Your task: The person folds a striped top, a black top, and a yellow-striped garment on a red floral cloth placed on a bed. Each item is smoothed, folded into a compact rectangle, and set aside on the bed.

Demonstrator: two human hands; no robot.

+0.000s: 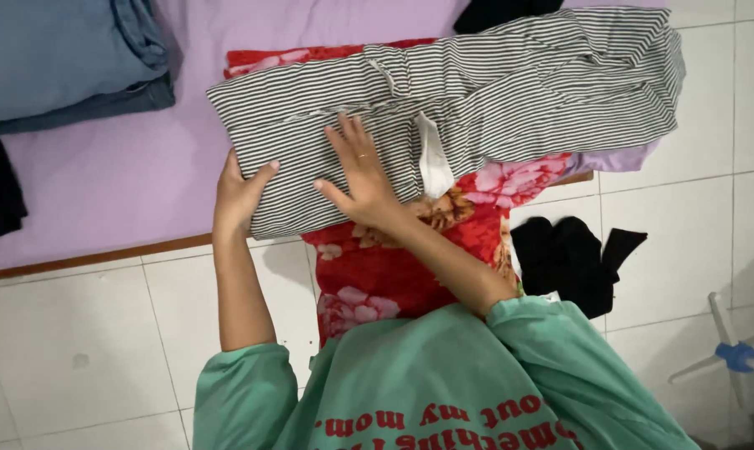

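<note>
Head view: the only view, looking down over the person's green top (444, 383) at both forearms.
Striped garment (477, 92): black-and-white stripes, partly folded, lying across the lilac bed sheet (119, 175) and over a red floral cloth (394, 275); a white tag shows near its middle.
Left hand (239, 196): at the garment's lower left corner, fingers curled under the edge and thumb on top, grasping the striped fabric.
Right hand (360, 179): flat on the striped garment, fingers released and spread, pressing down; a ring shows on one finger.
Red floral cloth: hangs from the bed edge down onto the white tiled floor (77, 350).
Blue folded clothes (60, 58): at the upper left on the sheet, well apart from the hands.
Black garment (573, 258): crumpled on the floor, just right of the red cloth.
</note>
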